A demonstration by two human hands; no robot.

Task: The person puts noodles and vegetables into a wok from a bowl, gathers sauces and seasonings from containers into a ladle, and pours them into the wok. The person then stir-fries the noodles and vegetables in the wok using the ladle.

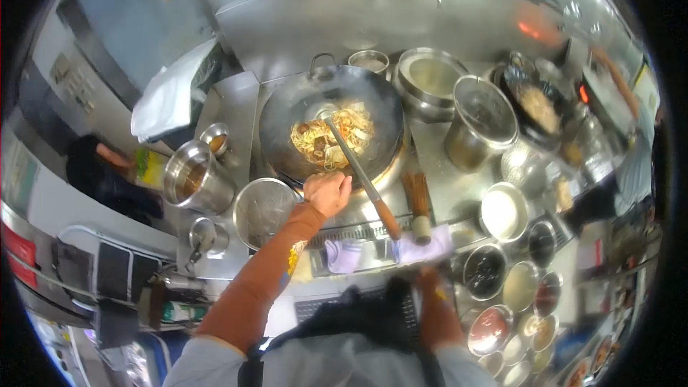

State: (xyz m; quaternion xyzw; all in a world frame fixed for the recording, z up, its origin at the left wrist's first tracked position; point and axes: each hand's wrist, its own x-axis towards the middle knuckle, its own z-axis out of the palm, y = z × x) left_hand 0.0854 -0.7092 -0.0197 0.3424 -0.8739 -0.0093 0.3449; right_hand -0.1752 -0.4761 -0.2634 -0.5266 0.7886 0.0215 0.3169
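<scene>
My left hand [328,193] is closed in a fist over the near rim of a large dark wok [283,100]. What it grips, if anything, is hidden beneath the fingers. In the wok lies a heap of noodles [351,122] with darker pieces. A ladle [355,161] has its bowl among the noodles, and its wooden handle end rests towards the counter's front, apart from both hands. My right hand [428,279] is low by the front edge, below a lilac cloth [430,245]; it is blurred and its fingers cannot be made out.
Right of the wok lies a bamboo brush [417,201]. A wire strainer [265,211] and a steel pot [197,175] stand left. At right are a tall pot [481,125], a bowl of white contents [503,211] and several ingredient tubs. Another person's arm [616,79] shows far right.
</scene>
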